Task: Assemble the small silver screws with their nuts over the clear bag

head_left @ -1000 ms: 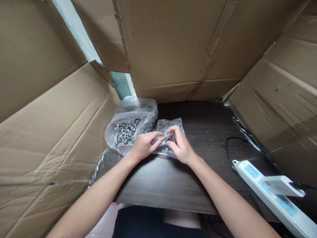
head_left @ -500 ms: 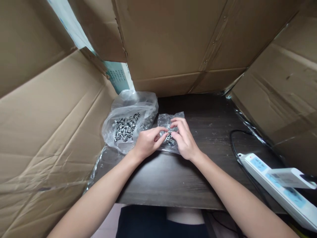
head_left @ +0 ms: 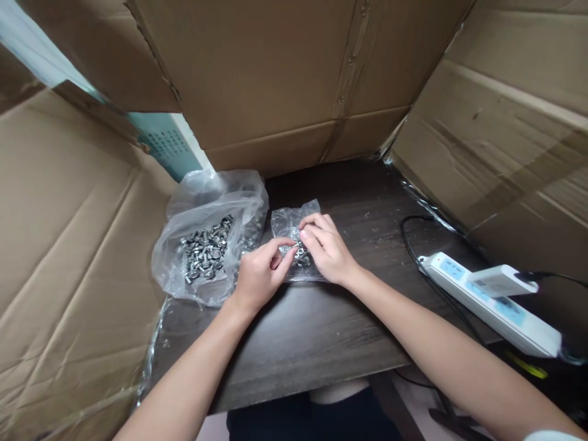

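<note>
While the view has swung left, both hands stay pinched on a small silver metal fastener (head_left: 299,250) over the small clear plastic bag (head_left: 289,223) at mid-frame: left hand (head_left: 260,278), right hand (head_left: 324,251).

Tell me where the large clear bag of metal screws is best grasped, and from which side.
Judging by its pose, grip the large clear bag by the loose, crumpled plastic at its far top edge, coming from above. The screws pool low toward the person, so that upper film is empty and bunches easily. Cardboard crowds its left, and the left hand sits at its right.
</note>
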### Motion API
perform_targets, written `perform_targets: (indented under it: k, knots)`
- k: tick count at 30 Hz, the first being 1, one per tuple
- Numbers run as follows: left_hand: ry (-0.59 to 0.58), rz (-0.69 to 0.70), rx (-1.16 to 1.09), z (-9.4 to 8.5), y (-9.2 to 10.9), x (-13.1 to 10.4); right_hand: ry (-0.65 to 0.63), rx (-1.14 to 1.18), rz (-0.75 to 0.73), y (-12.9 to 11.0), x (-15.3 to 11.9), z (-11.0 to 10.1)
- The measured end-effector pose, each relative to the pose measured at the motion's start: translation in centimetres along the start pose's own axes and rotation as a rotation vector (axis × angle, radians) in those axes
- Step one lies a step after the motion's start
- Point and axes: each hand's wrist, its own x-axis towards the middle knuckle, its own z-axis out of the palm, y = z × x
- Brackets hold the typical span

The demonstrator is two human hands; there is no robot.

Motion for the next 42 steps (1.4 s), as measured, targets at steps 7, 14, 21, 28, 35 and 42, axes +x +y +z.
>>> perform_targets:
  k: [7, 14, 21, 28, 35, 42]
  knots:
    - [0.013, -0.018, 0.015, -0.1, 0.1, -0.1, 0.012, 0.078, -0.078, -0.1, 0.1, 0.9]
    - [0.016, -0.026, 0.028, 0.1, -0.1, -0.4, 0.01, 0.116, -0.057, -0.1, -0.3, 1.2]
    - [0.02, 0.031, 0.084, 0.1, 0.5, 0.0, -0.001, 0.103, -0.072, -0.4, -0.4, 0.9]
    - [0.053, 0.034, 0.079, 0.3, 1.0, 0.2, 0.013, 0.134, -0.122, -0.4, -0.4, 1.2]
    - [0.034, 0.0, 0.071, 0.2, 0.9, 0.2, 0.032, 0.162, -0.076, -0.3, -0.6, 1.3]
    - [0.017, -0.031, 0.038, -0.1, 0.6, 0.1, 0.033, 0.167, -0.055, -0.5, -0.9, 1.7]
